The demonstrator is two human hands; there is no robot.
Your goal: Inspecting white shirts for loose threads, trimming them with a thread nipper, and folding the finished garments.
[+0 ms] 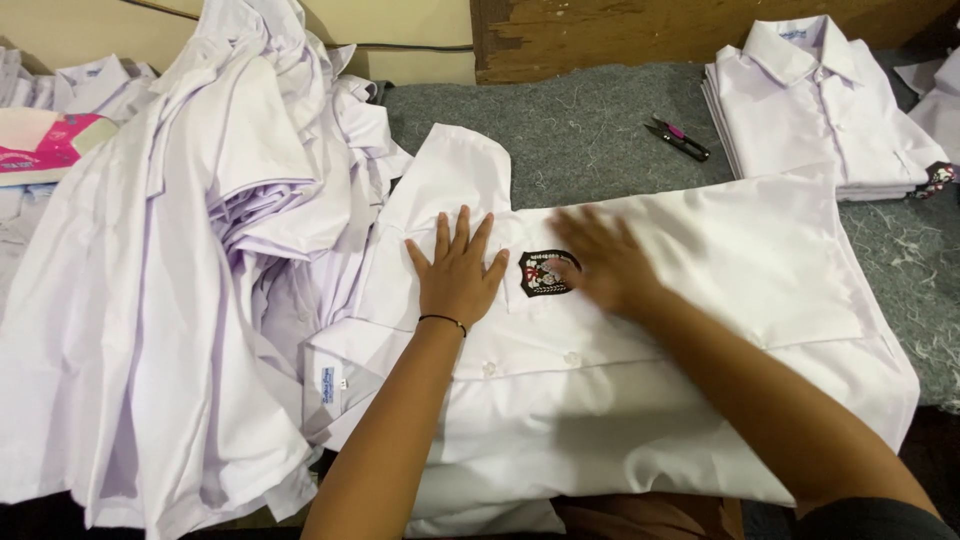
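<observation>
A white short-sleeved shirt (700, 300) lies spread flat on the grey felt table (580, 120). It has a black embroidered badge (543, 273) on its chest pocket and buttons along the placket. My left hand (458, 268) presses flat on the shirt just left of the badge, fingers spread, a thin black band on the wrist. My right hand (606, 262) lies flat on the cloth just right of the badge and is blurred with motion. Neither hand grips anything.
A big heap of unfolded white shirts (200, 250) fills the left side. A stack of folded white shirts (820, 110) sits at the back right. Small black thread snips (678, 138) with a pink part lie on the felt. A pink box (45, 145) rests at far left.
</observation>
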